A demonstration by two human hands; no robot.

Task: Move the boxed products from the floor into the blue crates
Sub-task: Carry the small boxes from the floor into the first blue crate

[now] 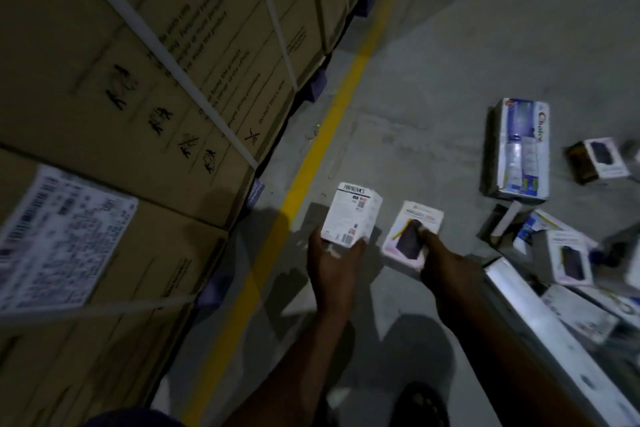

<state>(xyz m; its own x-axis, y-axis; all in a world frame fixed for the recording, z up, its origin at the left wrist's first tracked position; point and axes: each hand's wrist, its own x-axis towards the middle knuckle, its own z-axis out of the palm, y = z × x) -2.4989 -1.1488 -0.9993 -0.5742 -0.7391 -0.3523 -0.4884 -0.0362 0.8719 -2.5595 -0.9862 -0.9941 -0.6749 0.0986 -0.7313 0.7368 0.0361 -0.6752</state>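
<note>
My left hand [334, 265] grips a small white product box [351, 213] by its lower end, barcode side up, above the grey floor. To its right, my right hand [446, 265] pinches a second white box [410, 232] with a dark power bank pictured on it; my fingers curl over its lower right side. More boxed products lie on the floor at the right: a tall white and blue box [523, 149], a small dark-sided box [597, 159] and a pile of several white boxes [568, 256]. No blue crate is in view.
Tall stacked cardboard cartons [145, 80] with white straps fill the left side, standing on dark pallets. A yellow floor line [311, 163] runs along them. A long pale box edge [540, 319] lies at the lower right. My foot [420, 406] is at the bottom.
</note>
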